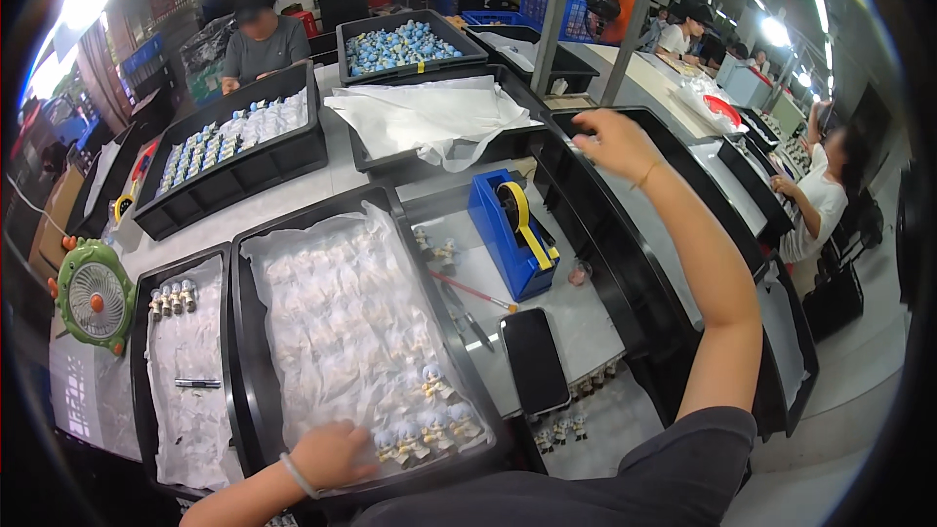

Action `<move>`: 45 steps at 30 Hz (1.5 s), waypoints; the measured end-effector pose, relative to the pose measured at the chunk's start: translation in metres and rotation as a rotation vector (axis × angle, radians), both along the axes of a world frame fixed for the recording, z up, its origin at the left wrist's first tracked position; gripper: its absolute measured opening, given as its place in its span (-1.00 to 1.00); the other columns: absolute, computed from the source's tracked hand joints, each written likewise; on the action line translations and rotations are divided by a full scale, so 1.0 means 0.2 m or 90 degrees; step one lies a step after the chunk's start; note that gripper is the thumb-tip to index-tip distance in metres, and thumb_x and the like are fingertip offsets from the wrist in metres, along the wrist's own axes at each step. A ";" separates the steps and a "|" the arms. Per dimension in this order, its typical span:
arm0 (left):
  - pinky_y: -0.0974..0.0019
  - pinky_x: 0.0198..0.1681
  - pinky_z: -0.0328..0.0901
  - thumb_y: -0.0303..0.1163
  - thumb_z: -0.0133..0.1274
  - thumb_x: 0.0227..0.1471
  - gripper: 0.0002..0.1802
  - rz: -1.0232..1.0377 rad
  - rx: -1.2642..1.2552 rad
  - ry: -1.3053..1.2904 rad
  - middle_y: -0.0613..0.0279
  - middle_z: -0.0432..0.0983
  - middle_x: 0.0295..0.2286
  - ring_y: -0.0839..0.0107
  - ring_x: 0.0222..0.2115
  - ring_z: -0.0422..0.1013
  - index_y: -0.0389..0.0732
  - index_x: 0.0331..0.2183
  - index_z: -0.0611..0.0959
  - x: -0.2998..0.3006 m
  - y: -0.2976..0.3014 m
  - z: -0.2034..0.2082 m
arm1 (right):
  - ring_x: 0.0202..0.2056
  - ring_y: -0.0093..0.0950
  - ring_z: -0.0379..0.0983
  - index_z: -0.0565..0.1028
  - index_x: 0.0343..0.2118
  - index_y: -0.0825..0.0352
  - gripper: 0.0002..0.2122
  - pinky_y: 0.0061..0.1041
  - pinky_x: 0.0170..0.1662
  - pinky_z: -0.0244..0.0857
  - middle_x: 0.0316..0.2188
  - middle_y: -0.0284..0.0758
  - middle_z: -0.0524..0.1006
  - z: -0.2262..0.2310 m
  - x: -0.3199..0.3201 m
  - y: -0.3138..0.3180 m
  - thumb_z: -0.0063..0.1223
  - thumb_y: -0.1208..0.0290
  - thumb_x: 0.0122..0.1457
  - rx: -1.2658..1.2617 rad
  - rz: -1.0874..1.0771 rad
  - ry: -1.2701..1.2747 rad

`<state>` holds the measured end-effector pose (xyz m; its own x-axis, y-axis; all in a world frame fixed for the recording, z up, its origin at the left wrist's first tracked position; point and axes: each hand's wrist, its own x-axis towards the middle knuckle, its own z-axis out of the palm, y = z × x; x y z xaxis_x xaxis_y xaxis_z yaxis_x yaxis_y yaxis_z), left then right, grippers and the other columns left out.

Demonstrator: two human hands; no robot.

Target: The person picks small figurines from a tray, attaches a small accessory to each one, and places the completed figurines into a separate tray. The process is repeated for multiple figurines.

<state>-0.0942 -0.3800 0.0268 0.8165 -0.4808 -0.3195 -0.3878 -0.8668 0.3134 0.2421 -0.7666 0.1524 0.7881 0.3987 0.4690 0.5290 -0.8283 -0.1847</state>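
My left hand [342,454], smeared by motion, is over the near left corner of a black tray [256,371] lined with white paper [327,332]. Beside it stand several small figurines [429,432] with pale blue hair, and one more figurine [432,381] sits just behind them. Faint figurine shapes show through the paper. My right hand [622,148] is raised at the far right, above the edge of a stack of black trays [595,234]. Its fingers reach leftward, slightly bent and apart, and I see nothing in them.
A blue tape dispenser [512,234], a brush [478,293] and a black phone [535,361] lie in the middle. At left are a narrow tray [229,332] and a green fan [95,295]. Trays of figurines [234,141] and blue parts [405,47] stand behind; a person [264,44] sits beyond.
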 end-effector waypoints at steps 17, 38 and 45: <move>0.23 -0.39 0.25 -0.12 0.12 -0.25 -0.57 -0.108 0.010 -0.144 0.17 0.40 -0.48 0.22 -0.42 0.37 -0.20 -0.35 0.45 0.05 0.14 0.10 | -0.31 -0.31 0.36 0.45 -0.33 0.31 -0.75 -0.40 -0.21 0.17 -0.37 -0.28 0.46 -0.58 -1.32 0.71 0.07 0.34 -0.09 -0.054 0.384 0.295; 0.23 -0.38 0.29 -0.22 -0.06 -0.02 -0.68 -0.024 -0.121 -0.032 0.01 0.47 -0.55 0.16 -0.49 0.43 -0.27 -0.30 0.43 0.17 0.15 0.10 | -0.33 -0.32 0.37 0.47 -0.41 0.30 -0.81 -0.39 -0.21 0.17 -0.41 -0.30 0.48 -0.65 -1.34 0.74 -0.05 0.29 0.00 0.049 0.289 0.268; 0.32 -0.26 0.33 -0.40 -0.22 0.07 -0.64 0.311 -0.837 0.416 0.19 0.38 -0.25 0.36 -0.32 0.39 -0.19 -0.05 0.26 -0.03 0.44 0.17 | -0.32 -0.31 0.38 0.47 -0.33 0.31 -0.79 -0.40 -0.20 0.21 -0.43 -0.27 0.48 -0.56 -1.35 0.85 -0.03 0.35 -0.01 0.101 0.344 0.364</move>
